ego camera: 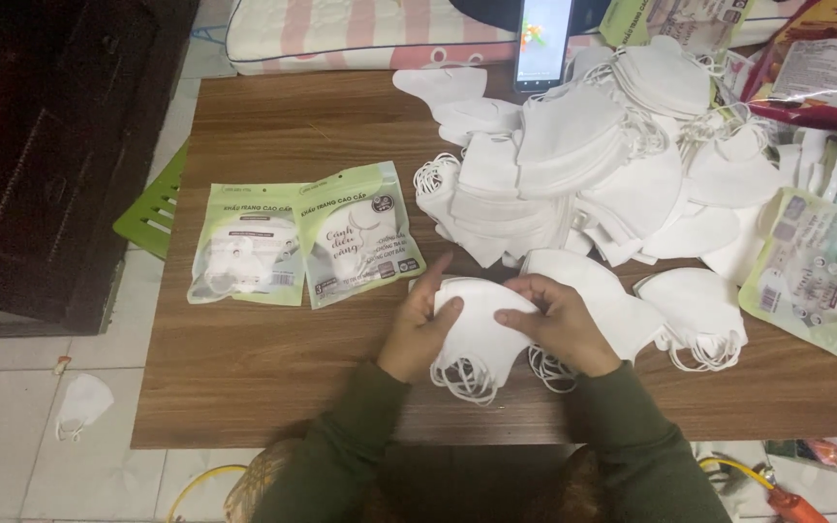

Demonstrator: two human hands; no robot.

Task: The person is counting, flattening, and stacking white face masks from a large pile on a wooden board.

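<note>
A: What's on the left?

B: One mask (82, 403) on the floor; two green packets (249, 244) side by side on the tabletop (244, 368).

A: And the hands?

B: The left hand (422, 329) and right hand (559, 324) both pinch a small stack of masks (477, 334) at the near edge, loops dangling. Squaring the edges before letting go would keep it tidy, I'd judge.

A: Further right?

B: One big pile (583, 165), too many to count; one phone (542, 44); more wrappers (816, 276).
</note>
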